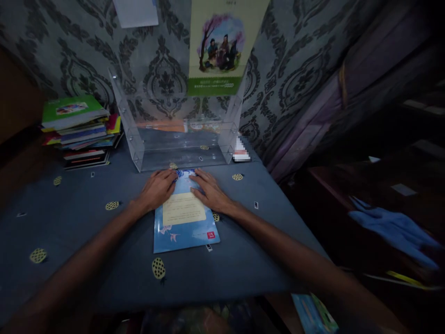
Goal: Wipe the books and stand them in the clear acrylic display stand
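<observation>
A light-blue book (186, 236) with a cream text panel and a small red mark lies on the dark cloth-covered table. My left hand (156, 189) rests over its far left edge, fingers stretched forward and close together. On the far right edge lies my right hand (210, 192), fingers extended and thumb apart on the cover. Between the hands, a strip of the cover with a dark-blue and white picture shows. Just beyond my fingertips stands a clear acrylic rack (181, 157); its lower shelf is close to the book's far end.
A stack of books (79, 127) stands at the table's back left. A green-and-cream booklet (217, 51) is upright above the rack, against patterned wallpaper. A small white item (241, 148) sits right of the rack. Off the table's right edge lies a blue glove-like cloth (392, 229).
</observation>
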A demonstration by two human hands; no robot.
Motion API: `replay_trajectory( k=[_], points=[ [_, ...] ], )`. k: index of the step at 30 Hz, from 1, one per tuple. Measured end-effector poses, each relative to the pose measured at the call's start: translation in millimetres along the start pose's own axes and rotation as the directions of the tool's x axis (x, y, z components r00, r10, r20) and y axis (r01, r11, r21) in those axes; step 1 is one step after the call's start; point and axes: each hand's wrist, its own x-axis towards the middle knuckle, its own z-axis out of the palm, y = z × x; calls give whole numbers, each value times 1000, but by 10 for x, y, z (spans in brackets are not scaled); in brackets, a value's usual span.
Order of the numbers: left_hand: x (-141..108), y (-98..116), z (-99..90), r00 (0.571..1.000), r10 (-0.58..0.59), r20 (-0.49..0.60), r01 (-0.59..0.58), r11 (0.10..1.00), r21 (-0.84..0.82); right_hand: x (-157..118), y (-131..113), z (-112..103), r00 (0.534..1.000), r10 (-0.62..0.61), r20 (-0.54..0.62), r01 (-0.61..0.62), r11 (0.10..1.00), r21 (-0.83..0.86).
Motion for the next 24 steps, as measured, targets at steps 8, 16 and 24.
replay_trajectory(
  k=[8,16,24],
  points=[
    [280,239,170,983,182,-2,-182,981,-73,82,219,18,996,-57,-64,59,998,33],
    [286,210,264,977,203,-70,-210,971,-111,87,308,-80,995,-77,-62,87,977,193],
    [202,260,182,921,388,34,-383,919,-96,82,364,-29,994,-9,-109,39,960,278]
  ],
)
